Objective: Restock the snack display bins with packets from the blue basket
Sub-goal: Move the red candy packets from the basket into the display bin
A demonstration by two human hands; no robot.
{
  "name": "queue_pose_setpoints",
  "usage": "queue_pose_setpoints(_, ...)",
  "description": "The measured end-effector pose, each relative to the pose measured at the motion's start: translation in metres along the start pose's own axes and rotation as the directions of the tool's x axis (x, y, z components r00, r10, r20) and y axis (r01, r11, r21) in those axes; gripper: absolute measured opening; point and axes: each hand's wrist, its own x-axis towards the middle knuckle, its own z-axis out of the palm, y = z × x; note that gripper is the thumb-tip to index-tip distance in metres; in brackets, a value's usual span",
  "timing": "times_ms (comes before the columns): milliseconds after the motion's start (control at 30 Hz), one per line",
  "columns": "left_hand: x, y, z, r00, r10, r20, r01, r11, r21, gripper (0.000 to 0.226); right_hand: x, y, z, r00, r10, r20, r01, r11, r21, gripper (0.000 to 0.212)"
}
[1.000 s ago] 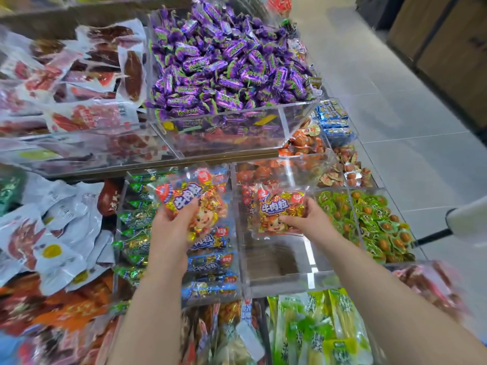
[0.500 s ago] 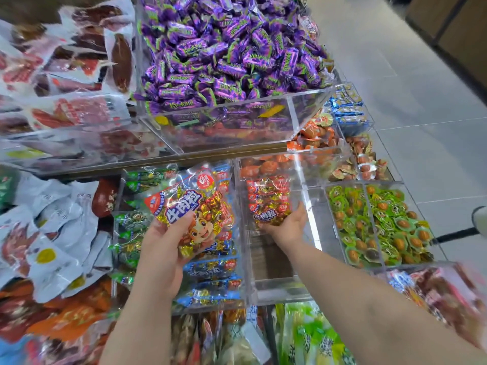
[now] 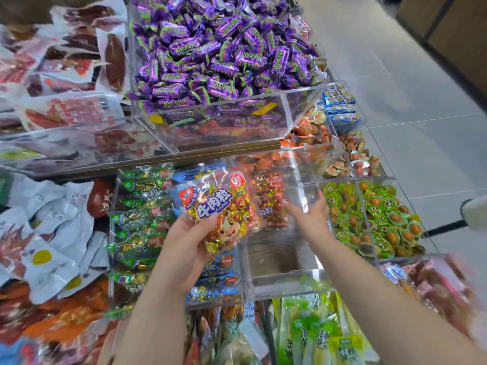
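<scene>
My left hand [image 3: 184, 243] grips a clear beef-cube packet [image 3: 221, 206] with a cartoon cow and gold and red sweets, held above the blue-packet bin. A second beef-cube packet [image 3: 271, 198] stands at the back of the clear acrylic bin [image 3: 284, 283] in the middle of the lower row. My right hand [image 3: 311, 217] hovers inside that bin with fingers spread, just right of the packet and not holding it. The blue basket is out of view.
Purple sweets [image 3: 218, 54] heap in a raised clear bin behind. Green round snacks [image 3: 374, 219] fill bins at right, green and blue packets [image 3: 139, 233] at left, white and red meat packets [image 3: 47, 233] further left. Tiled floor [image 3: 411, 96] lies to the right.
My right hand set its packet down at the back of the middle bin and let go, fingers now spread. My left hand kept its packet and shifted slightly right.
</scene>
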Motion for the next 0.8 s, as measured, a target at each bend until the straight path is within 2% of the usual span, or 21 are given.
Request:
queue_pose_setpoints(67, 0.001, -0.004, 0.005, 0.999, -0.024, 0.049, 0.021, 0.998, 0.055, 0.037, -0.027, -0.02, -0.027, 0.996, -0.086, 0.037, 0.075, 0.966, 0.246, 0.042)
queue_pose_setpoints(100, 0.001, -0.006, 0.008, 0.996, -0.045, 0.072, 0.038, 0.994, 0.103, 0.036, -0.042, -0.028, -0.038, 0.983, -0.118, 0.138, 0.057, 0.921, 0.384, 0.028)
queue_pose_setpoints(133, 0.002, -0.009, 0.013, 0.993, -0.075, 0.093, 0.059, 0.986, 0.158, 0.036, -0.056, -0.035, -0.045, 0.942, -0.166, 0.291, -0.001, 0.868, 0.497, 0.026)
queue_pose_setpoints(167, 0.003, -0.011, 0.017, 0.988, -0.107, 0.108, 0.081, 0.972, 0.221, 0.036, -0.066, -0.039, -0.05, 0.869, -0.214, 0.447, -0.077, 0.832, 0.549, 0.031)
queue_pose_setpoints(200, 0.004, -0.014, 0.021, 0.984, -0.133, 0.116, 0.094, 0.95, 0.297, 0.036, -0.073, -0.041, -0.051, 0.793, -0.234, 0.563, -0.131, 0.837, 0.532, 0.038)
queue_pose_setpoints(233, 0.004, -0.016, 0.025, 0.983, -0.145, 0.115, 0.091, 0.92, 0.381, 0.036, -0.075, -0.04, -0.05, 0.744, -0.227, 0.628, -0.146, 0.862, 0.485, 0.043)
queue_pose_setpoints(267, 0.006, -0.018, 0.029, 0.986, -0.131, 0.103, 0.067, 0.877, 0.477, 0.035, -0.072, -0.038, -0.049, 0.736, -0.213, 0.643, -0.129, 0.888, 0.442, 0.046)
queue_pose_setpoints(333, 0.011, -0.022, 0.032, 0.999, 0.0, 0.039, -0.025, 0.745, 0.666, 0.027, -0.057, -0.028, -0.047, 0.793, -0.168, 0.586, -0.106, 0.909, 0.403, 0.048)
queue_pose_setpoints(400, 0.017, -0.023, 0.031, 0.966, 0.249, -0.065, -0.08, 0.531, 0.844, 0.021, -0.036, -0.015, -0.046, 0.846, -0.115, 0.52, -0.102, 0.924, 0.369, 0.049)
queue_pose_setpoints(433, 0.018, -0.023, 0.029, 0.918, 0.392, -0.05, -0.109, 0.372, 0.922, 0.02, -0.026, -0.009, -0.045, 0.864, -0.09, 0.496, -0.085, 0.944, 0.318, 0.049)
queue_pose_setpoints(500, 0.022, -0.03, 0.025, 0.796, 0.597, 0.099, -0.13, 0.009, 0.991, 0.025, -0.008, 0.004, -0.034, 0.882, -0.041, 0.469, -0.052, 0.982, 0.184, 0.049)
queue_pose_setpoints(533, 0.023, -0.036, 0.023, 0.749, 0.647, 0.144, -0.106, -0.097, 0.99, 0.033, 0.0, 0.009, -0.026, 0.89, -0.014, 0.456, -0.052, 0.99, 0.132, 0.049)
queue_pose_setpoints(567, 0.024, -0.04, 0.023, 0.742, 0.657, 0.137, -0.066, -0.132, 0.989, 0.046, 0.006, 0.013, -0.017, 0.896, 0.006, 0.444, -0.048, 0.995, 0.084, 0.048)
queue_pose_setpoints(667, 0.029, -0.049, 0.019, 0.857, 0.515, 0.008, 0.05, -0.099, 0.994, 0.101, 0.018, 0.025, 0.011, 0.917, 0.002, 0.398, 0.016, 0.999, -0.041, 0.043)
queue_pose_setpoints(733, 0.039, -0.05, 0.014, 0.904, 0.427, -0.007, 0.075, -0.141, 0.987, 0.115, 0.023, 0.032, 0.024, 0.952, -0.005, 0.307, 0.04, 0.993, -0.109, 0.053)
queue_pose_setpoints(800, 0.045, -0.048, 0.013, 0.932, 0.363, -0.015, 0.088, -0.186, 0.979, 0.114, 0.025, 0.038, 0.031, 0.99, 0.021, 0.142, 0.011, 0.975, -0.22, 0.082)
